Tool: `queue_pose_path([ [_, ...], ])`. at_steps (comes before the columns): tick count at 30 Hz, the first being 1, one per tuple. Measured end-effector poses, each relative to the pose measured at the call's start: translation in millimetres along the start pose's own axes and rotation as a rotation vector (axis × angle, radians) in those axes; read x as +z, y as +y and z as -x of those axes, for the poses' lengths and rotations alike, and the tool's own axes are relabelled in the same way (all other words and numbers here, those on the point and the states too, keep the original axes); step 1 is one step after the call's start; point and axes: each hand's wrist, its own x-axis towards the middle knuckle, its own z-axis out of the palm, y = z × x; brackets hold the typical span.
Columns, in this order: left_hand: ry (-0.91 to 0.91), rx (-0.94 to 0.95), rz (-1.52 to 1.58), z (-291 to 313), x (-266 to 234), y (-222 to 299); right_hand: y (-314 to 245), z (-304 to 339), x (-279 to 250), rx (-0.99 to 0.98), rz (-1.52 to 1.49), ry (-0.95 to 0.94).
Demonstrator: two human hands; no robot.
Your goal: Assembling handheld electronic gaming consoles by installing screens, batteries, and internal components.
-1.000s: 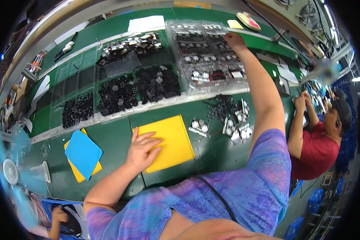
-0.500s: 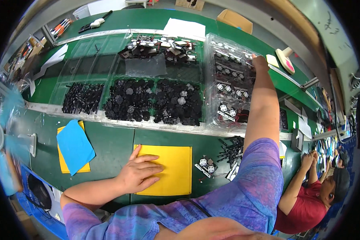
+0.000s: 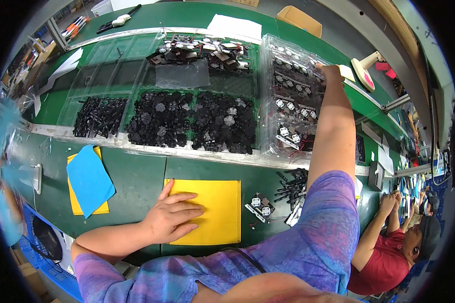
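My left hand (image 3: 174, 216) rests on a yellow sheet (image 3: 220, 212) at the table's near middle, fingers spread and holding nothing. My right arm stretches far forward across a clear plastic tray (image 3: 266, 101) of small white-and-black modules with thin wires (image 3: 288, 134). At the tray's far right corner is my right hand (image 3: 331, 73); its fingers are mostly hidden, so I cannot see whether they grip anything. Right of the yellow sheet lie a loose module (image 3: 260, 206) and a pile of black strips (image 3: 292, 187). A blue cloth-like sheet (image 3: 90, 181) overlaps another yellow sheet at the left.
Clear bins hold black flower-shaped pieces (image 3: 159, 121), black strips (image 3: 100, 117) and a heap of modules (image 3: 202, 50). White paper (image 3: 233, 28), a cardboard box (image 3: 299, 21) and a round-headed white object (image 3: 364, 73) lie beyond. A co-worker in red (image 3: 381, 252) sits at the right.
The whole view has shifted slightly. My left hand stays on the yellow sheet, and my right hand remains at the tray's far right corner with little visible movement.
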Motion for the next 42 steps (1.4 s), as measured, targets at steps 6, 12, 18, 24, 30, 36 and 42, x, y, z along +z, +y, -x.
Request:
queue_pose_path([
  [6, 0.001, 0.063, 0.017, -3, 4, -4, 50, -113, 5, -0.186, -0.207, 0.198],
  [12, 0.009, -0.011, -0.003, 0, 1, -1, 25, -82, 22, -0.276, -0.463, 0.528],
  [18, 0.003, 0.008, 0.012, -2, 1, -2, 16, -78, 28, -0.319, -0.086, 0.207],
  [24, 0.005, 0.013, 0.019, -4, 2, -3, 12, -85, 39, -0.433, -0.003, 0.221],
  [30, 0.015, -0.031, 0.014, 1, 0, -2, 4, -68, 38, -0.426, -0.171, 0.199],
  [36, 0.030, 0.011, 0.022, 2, 5, -4, 37, -62, 3, -0.468, -0.738, 0.399],
  [42, 0.019, 0.006, -0.065, 8, 11, -11, 69, 87, -61, -0.570, -1.171, -0.073],
])
